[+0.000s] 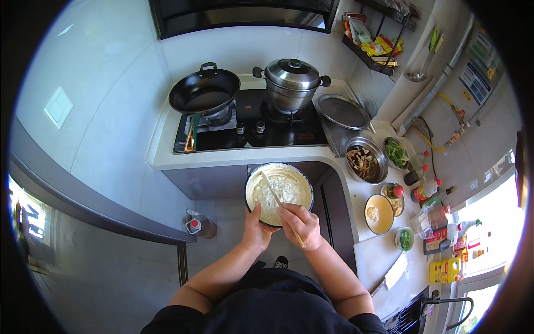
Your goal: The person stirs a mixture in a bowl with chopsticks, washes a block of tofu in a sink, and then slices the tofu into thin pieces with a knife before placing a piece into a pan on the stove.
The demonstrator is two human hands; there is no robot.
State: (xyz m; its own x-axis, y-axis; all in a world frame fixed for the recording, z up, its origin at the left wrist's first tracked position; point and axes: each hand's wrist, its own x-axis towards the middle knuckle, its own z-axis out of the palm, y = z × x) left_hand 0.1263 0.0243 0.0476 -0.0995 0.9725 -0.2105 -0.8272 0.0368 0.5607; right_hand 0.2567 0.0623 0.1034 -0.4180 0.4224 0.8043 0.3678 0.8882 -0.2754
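My left hand grips the near left side of a dark-rimmed bowl, its thumb at the rim. The bowl is held up in front of the counter edge and tilted slightly. Inside lies a thick, lumpy white batter, smeared up the walls. My right hand is closed around a pair of wooden chopsticks over the bowl's near right edge. Their tips reach into the batter toward the far left side, and their back ends stick out below my hand.
A black wok and a lidded steel pot stand on the stove. Along the right counter are a steel basin of mushrooms, green vegetables, a yellow bowl, bottles, and a cleaver. A jug stands on the floor.
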